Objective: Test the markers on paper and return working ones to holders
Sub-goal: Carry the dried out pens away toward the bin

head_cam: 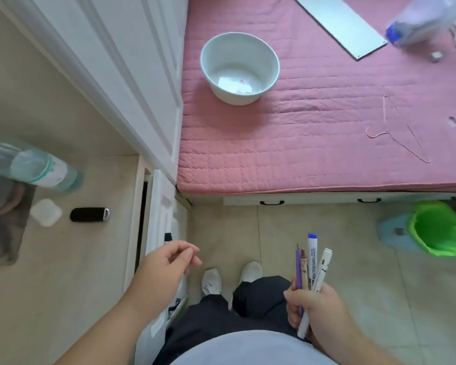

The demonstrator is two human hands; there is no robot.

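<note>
In the head view, the right hand (313, 309) sits in the lower right of the frame, its fingers curled round a bundle of markers (309, 270) that stands upright out of the fist. The tallest is a white whiteboard marker (311, 262) with a blue cap; to its left are a purple pen (298, 270) and a brownish one (304, 267), to its right a white marker (324, 264) tilted outward. The lower ends of most are hidden inside the grip; only one white barrel pokes out below the fist.

The left hand (166, 264) hangs in the lower centre-left, above the edge of a white cabinet (158, 206). Its fingers are loosely bent, thumb and fingertips near each other, and it holds nothing that can be made out.

Between the hands, two white shoes (232, 275) and dark trousers show on a tiled floor (327, 227).

In the upper half lies a pink quilted mattress (313, 143) with a white bowl (239, 68) on it; what is in the bowl is unclear. A metal strip (340, 25) is cut off by the top edge, and a blurred plastic bottle (427, 19) fills the upper right corner. A green-lined bin (437, 227) is at the right edge.

On the counter at left sit a black key fob (89, 214), a white square lid (45, 212) and a blurred bottle (32, 167).
</note>
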